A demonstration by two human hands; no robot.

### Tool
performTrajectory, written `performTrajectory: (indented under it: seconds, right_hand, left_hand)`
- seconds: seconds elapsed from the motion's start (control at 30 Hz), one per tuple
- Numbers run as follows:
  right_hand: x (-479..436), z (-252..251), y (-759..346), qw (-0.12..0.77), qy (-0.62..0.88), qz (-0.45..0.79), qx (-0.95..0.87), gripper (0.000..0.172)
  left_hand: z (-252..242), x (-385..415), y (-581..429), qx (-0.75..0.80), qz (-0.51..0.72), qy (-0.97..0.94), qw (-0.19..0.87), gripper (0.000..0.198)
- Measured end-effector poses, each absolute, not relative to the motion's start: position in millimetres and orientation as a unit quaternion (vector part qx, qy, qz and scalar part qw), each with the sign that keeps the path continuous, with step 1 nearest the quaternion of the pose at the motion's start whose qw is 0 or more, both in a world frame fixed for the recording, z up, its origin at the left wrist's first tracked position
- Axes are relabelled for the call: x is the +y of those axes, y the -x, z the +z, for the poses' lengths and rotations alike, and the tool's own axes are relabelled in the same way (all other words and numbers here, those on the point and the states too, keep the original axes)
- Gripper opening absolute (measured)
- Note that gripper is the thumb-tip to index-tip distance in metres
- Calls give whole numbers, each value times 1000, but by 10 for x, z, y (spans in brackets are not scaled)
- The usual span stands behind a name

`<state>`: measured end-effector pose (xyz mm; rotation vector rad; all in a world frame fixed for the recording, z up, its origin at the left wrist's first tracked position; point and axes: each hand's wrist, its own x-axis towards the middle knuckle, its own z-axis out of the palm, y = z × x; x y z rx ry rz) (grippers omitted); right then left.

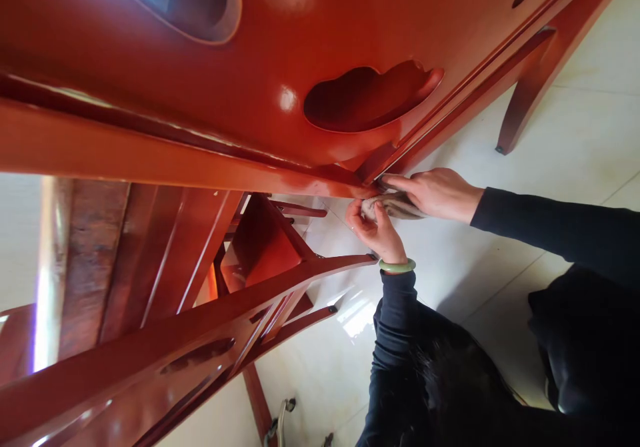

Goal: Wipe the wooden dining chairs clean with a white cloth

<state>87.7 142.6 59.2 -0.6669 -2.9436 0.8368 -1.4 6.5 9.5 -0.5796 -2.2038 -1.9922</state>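
My left hand, with a pale green bangle at its wrist, has its fingers curled around one end of a crumpled greyish-beige cloth. My right hand grips the cloth's other side, its index finger stretched along the furniture edge. Both hands meet at the lower corner of a glossy red-brown wooden chair, where two rails join. The cloth touches or lies very close to that corner. A cloud-shaped cutout opens in the panel above it.
Another red-brown wooden chair stands at the lower left, its legs reaching toward my left hand. A further dark red chair is behind it. A curved wooden leg stands on the pale tiled floor. Metal castor legs show at the bottom.
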Motion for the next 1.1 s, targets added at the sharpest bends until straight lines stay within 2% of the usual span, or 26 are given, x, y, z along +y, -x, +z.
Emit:
performTrajectory:
  seconds: [0.1, 0.33, 0.57, 0.8, 1.1]
  right_hand:
    - [1361, 612, -822, 3, 224, 286, -932, 65]
    - [1341, 555, -787, 4, 236, 304, -923, 63]
    - [1206, 453, -714, 60, 258, 501, -824, 67]
    - [1122, 491, -746, 34, 270, 439, -856, 64]
    - [1067, 409, -748, 48, 267, 499, -823, 66]
  left_hand:
    - [91, 123, 43, -749, -640, 162, 55, 29]
    - [150, 151, 46, -750, -641, 155, 51, 27]
    - [237, 158, 40, -771, -614, 161, 47, 22]
    - [273, 171, 43, -771, -615, 157, 55, 24]
    - [277, 158, 49, -771, -616, 155, 48, 25]
